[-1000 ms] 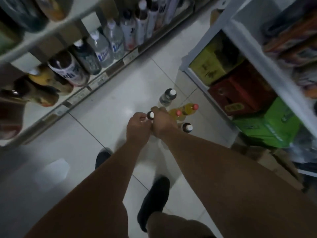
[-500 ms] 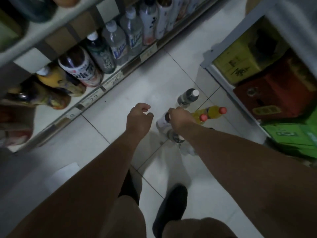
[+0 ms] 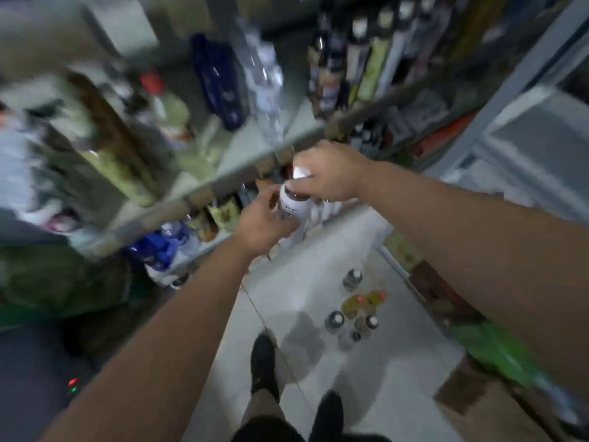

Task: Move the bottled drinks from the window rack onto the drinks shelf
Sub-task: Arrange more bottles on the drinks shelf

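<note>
A white-labelled bottle (image 3: pixel 294 208) with a white cap is up at shelf height, held between both hands. My left hand (image 3: pixel 263 220) grips its body from the left and below. My right hand (image 3: pixel 328 173) grips its neck and cap from above. The bottle hangs just in front of the edge of the drinks shelf (image 3: pixel 236 173), which carries several blurred bottles. Several more bottles (image 3: pixel 353 312) stand together on the floor tiles below, two of them yellow with red caps.
Tall dark bottles (image 3: pixel 334 68) stand on the shelf at upper right. A lower shelf holds blue-wrapped water bottles (image 3: pixel 165 242). A white rack (image 3: pixel 522 129) with green and red cartons (image 3: pixel 490 355) lines the right. My two feet (image 3: pixel 264 362) stand on the tiled aisle.
I have straightened up from the floor group. Both hands rose with one bottle to the shelf edge; before, they were down at the bottles on the floor. The view swung upward and is blurred.
</note>
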A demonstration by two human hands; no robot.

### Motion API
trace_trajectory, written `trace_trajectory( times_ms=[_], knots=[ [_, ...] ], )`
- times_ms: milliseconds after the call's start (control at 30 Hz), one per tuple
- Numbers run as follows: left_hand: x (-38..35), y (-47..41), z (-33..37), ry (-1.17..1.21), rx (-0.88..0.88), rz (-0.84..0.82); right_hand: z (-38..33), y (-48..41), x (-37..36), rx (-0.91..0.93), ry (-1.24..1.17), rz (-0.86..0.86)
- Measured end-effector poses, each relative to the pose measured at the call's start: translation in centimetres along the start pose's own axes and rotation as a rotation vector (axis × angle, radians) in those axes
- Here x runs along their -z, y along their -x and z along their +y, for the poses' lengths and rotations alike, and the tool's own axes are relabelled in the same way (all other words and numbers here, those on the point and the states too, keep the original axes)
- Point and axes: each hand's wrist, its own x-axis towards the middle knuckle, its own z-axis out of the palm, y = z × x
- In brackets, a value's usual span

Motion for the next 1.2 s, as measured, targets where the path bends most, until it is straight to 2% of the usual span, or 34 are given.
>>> trace_trajectory(
  times_ms=[167,267,367,467,500,600,667,867,1000,1067,1200],
  knots=[
    [9.3,7.0,13.5,0.045,-0.196,0.251,-8.5,0.3,16.8,0.142,-0.143,0.250],
    [13.0,10.2,19.1,0.089,-0.282,0.438,-12.1,0.5,23.9,0.192,-0.339,0.357],
    [16.4,11.5,23.2,0.130,-0.316,0.608,-14.5,0.6,28.2,0.237,-0.546,0.434],
    [19.9,11.7,26.0,0.150,-0.360,0.692,-15.3,0.4,28.8,0.230,-0.453,0.430],
    [21.0,11.7,26.6,0.140,-0.372,0.700,-15.3,0.2,28.1,0.216,-0.409,0.406],
    [23.8,10.7,27.9,0.116,-0.416,0.684,-15.4,-1.4,25.6,0.192,-0.553,0.292],
    [25.4,9.7,28.3,0.118,-0.436,0.674,-15.7,-3.0,24.3,0.177,-0.602,0.280],
    [28.3,4.3,29.0,0.285,-0.436,0.598,-17.0,-9.0,22.9,0.020,-0.833,0.388],
    [29.9,0.7,29.1,0.319,-0.377,0.419,-16.2,-11.8,23.7,-0.062,-0.973,0.423],
    [30.6,-0.6,28.9,0.324,-0.381,0.351,-15.4,-12.5,24.1,-0.072,-0.986,0.427],
    [30.4,-3.2,28.8,0.331,-0.417,0.372,-13.8,-14.3,23.6,-0.112,-0.955,0.501]
  ],
)
